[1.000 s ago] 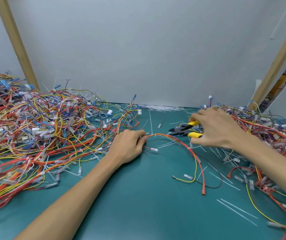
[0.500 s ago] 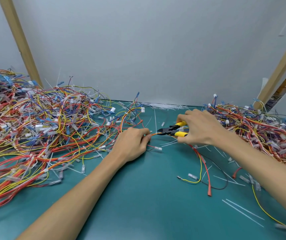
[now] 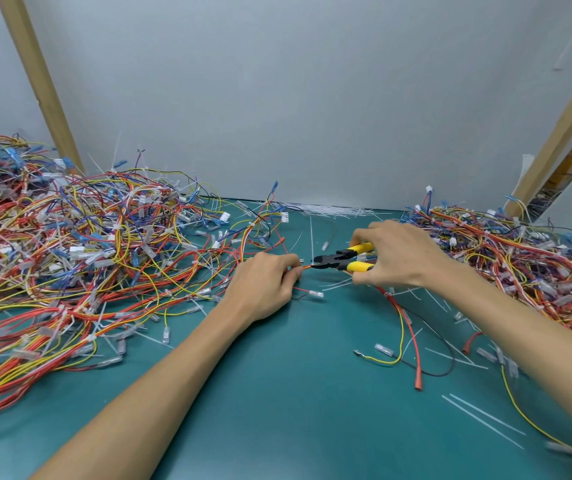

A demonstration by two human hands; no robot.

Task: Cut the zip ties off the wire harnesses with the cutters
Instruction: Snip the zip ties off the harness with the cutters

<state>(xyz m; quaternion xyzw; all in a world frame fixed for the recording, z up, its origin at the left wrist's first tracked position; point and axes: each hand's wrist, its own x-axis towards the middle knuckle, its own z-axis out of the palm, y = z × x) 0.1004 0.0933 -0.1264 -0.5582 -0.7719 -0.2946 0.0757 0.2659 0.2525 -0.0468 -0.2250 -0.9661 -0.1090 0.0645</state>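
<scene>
On the green table [image 3: 295, 403], between two heaps of wire, the left hand [image 3: 263, 289] rests knuckles up, its fingers [image 3: 293, 268] curled and pinching the orange and red strands of a wire harness [image 3: 392, 300] at their tips. The right hand [image 3: 398, 254] is just beside it, fingers wrapped round the yellow handles of the cutters [image 3: 341, 261]. The black nose of the cutters points left and meets the pinched strands right at the left fingertips. The jaws look nearly together, but whether a zip tie sits between them is too small to tell. From under the right hand the harness trails toward the near edge, a red lead ending in a red terminal [image 3: 418, 385] and a yellow lead curling beside it. A large tangle of harnesses [image 3: 87, 254] fills the left side of the table and a smaller tangle [image 3: 519, 258] lies on the right. Loose white zip-tie strips [image 3: 481, 420] lie on the table near the right forearm, and more are heaped against the grey wall [image 3: 329, 210]. A wooden post [image 3: 40, 81] leans at the left, another [image 3: 564, 123] at the right.
</scene>
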